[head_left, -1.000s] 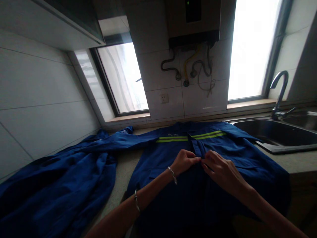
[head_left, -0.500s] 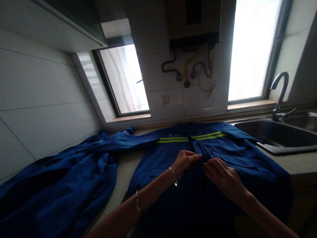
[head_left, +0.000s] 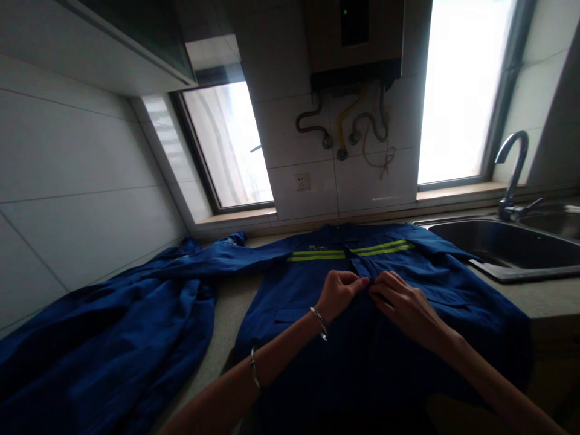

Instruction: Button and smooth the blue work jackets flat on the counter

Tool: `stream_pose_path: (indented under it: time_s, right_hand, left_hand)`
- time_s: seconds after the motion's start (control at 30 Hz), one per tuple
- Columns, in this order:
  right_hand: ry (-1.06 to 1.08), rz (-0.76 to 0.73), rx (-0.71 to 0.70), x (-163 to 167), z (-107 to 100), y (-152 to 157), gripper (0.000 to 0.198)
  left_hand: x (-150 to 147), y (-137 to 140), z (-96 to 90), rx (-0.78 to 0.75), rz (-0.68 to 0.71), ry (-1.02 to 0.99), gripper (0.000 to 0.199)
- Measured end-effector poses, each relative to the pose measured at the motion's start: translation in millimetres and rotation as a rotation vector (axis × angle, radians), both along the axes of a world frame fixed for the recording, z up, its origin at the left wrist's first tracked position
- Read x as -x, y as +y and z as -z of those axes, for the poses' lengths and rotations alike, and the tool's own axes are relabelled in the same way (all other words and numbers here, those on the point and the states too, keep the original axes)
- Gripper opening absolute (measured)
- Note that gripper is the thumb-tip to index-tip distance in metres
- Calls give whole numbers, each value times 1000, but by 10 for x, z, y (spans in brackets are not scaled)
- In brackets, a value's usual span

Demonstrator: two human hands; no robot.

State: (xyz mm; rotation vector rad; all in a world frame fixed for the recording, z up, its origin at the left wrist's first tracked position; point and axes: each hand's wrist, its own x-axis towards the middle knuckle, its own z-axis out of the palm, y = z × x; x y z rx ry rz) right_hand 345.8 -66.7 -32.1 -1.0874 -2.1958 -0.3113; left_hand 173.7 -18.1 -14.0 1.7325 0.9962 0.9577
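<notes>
A blue work jacket (head_left: 299,296) with yellow-green chest stripes lies spread, front up, on the counter, its collar toward the wall. My left hand (head_left: 339,293), with bracelets on the wrist and forearm, pinches the jacket's front edge below the stripes. Close beside it, my right hand (head_left: 399,299) is closed on the other side of the same front opening. The fingertips of both hands nearly meet at the placket. Whatever fastener lies between them is too small and dark to make out.
More blue clothing (head_left: 113,338) lies heaped on the counter (head_left: 226,320) at left. A steel sink (head_left: 489,241) with a faucet (head_left: 512,175) is at right. A water heater (head_left: 353,42) with hoses hangs on the wall between two windows, and a cabinet (head_left: 113,36) juts out at upper left.
My right hand has shifted slightly up and left, bringing its fingertips closer to my left hand's. The jacket lies almost as before. A green light now shows on the heater.
</notes>
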Motion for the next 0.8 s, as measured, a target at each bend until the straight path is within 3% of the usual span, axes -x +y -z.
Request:
stream_pose_path:
  time_s: [0.2,0.33,0.4,0.47,0.53,0.6,0.8]
  right_hand:
    - [281,189,40,48,29,32,6]
    - [306,299,79,17,48,-69,21]
    - [354,283,170,19,63,-139,30]
    - [473,172,336,33,70,-192,33]
    - [654,44,489,42,53,-217,32]
    - [834,-34,552,28,1,-210,26]
    - [1115,-38,436,-122,-223,-77,30]
  left_hand:
    - [-83,-44,-89,-55,-30,-61,48]
    - [-76,-5,-63,-33,-59,-36,44]
    - [-72,12,-40,-10,-57,-29,44]
    - [-71,16,-36,9,-21,-28,47]
    - [-56,8,-68,27,54,-1,50]
    - [-11,-11,-146,50,177,82,53]
    - [211,-188,-471,-100,707,507,40]
